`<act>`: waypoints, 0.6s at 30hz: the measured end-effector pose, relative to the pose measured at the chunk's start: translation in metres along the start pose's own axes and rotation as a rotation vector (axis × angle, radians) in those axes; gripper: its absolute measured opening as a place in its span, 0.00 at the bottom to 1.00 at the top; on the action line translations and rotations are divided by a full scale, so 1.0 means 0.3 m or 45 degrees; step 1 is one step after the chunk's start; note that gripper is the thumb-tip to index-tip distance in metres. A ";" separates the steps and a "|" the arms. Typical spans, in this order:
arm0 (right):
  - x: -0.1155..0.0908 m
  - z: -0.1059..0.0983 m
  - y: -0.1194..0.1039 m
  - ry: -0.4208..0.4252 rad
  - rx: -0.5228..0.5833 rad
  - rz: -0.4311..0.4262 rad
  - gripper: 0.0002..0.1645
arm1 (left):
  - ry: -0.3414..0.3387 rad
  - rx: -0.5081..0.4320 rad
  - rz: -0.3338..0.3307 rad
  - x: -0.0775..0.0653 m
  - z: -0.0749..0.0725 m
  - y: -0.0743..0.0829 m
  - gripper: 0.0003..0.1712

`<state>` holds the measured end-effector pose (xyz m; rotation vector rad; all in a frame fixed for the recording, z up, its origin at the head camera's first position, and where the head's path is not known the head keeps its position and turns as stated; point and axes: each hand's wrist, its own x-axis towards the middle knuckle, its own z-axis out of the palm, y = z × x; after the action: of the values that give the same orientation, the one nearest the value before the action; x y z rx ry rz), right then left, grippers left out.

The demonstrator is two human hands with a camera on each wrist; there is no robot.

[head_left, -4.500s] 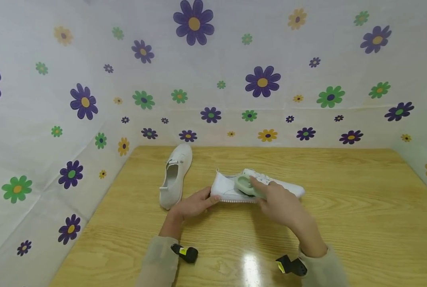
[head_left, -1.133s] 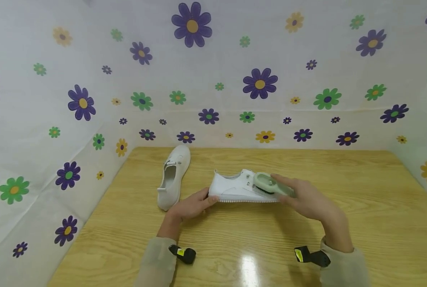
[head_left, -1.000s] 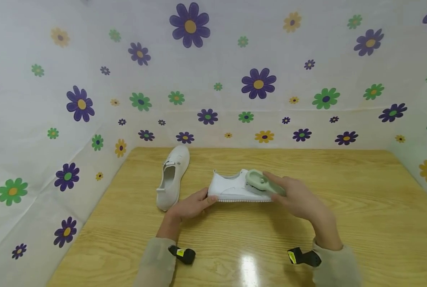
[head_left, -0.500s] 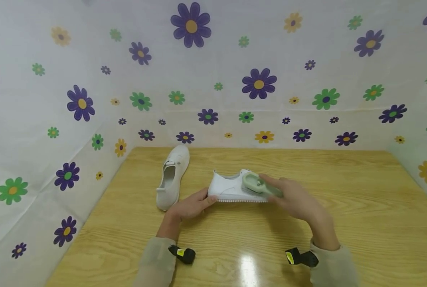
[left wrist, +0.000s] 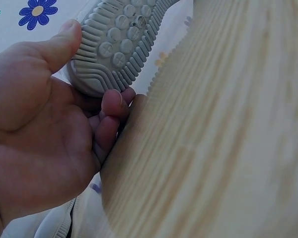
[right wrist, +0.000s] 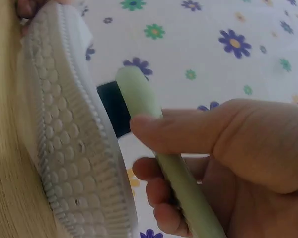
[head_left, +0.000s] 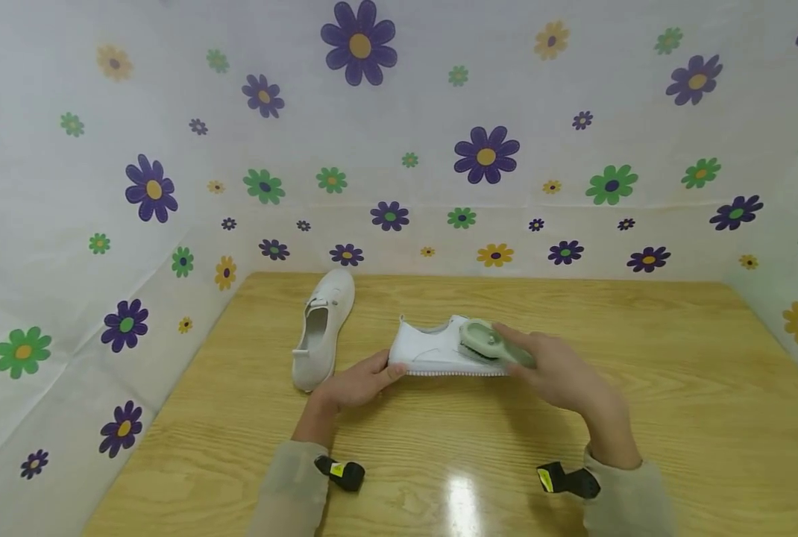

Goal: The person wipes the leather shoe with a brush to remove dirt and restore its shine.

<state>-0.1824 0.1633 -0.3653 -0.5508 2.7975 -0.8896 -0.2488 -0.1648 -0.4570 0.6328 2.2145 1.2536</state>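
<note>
A white sneaker (head_left: pixel 423 349) lies tilted near the middle of the table, its sole partly lifted toward me. My left hand (head_left: pixel 357 385) grips its heel, thumb on the near edge of the sole. In the left wrist view the ridged, studded sole (left wrist: pixel 114 49) shows beside the thumb, with fingers curled under the heel. My right hand (head_left: pixel 563 373) grips a pale green brush (head_left: pixel 482 340) by its handle. Dark bristles (right wrist: pixel 114 109) meet the sneaker's upper near the laces. The brush and right hand hide the toe in the head view.
A second white sneaker (head_left: pixel 324 328) stands at the left, toe toward the back, close to my left hand. The wooden table (head_left: pixel 681 388) ends against a flower-printed cloth (head_left: pixel 412 104), which also hangs along both sides.
The brush passed from the sneaker's heel side toward its toe, then slid back and forth around the lace area. My left hand has kept its grip on the heel throughout.
</note>
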 end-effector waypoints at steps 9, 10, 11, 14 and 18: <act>-0.065 -0.059 0.026 -0.070 0.093 0.036 0.36 | -0.001 0.035 -0.002 -0.004 -0.007 0.015 0.38; -0.064 -0.060 0.030 -0.044 0.072 0.053 0.36 | 0.004 0.032 -0.007 -0.005 -0.008 0.014 0.38; -0.058 -0.055 0.031 -0.017 0.046 0.069 0.36 | 0.008 0.029 -0.010 -0.006 -0.009 0.012 0.38; -0.022 -0.027 0.015 0.018 -0.001 0.063 0.35 | 0.026 0.025 -0.021 -0.008 -0.009 0.007 0.37; -0.003 -0.010 -0.008 -0.056 0.031 -0.009 0.35 | 0.013 0.046 -0.004 -0.001 -0.008 0.003 0.34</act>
<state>-0.1817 0.1636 -0.3614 -0.5702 2.7439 -0.9006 -0.2499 -0.1660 -0.4551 0.6376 2.2507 1.2201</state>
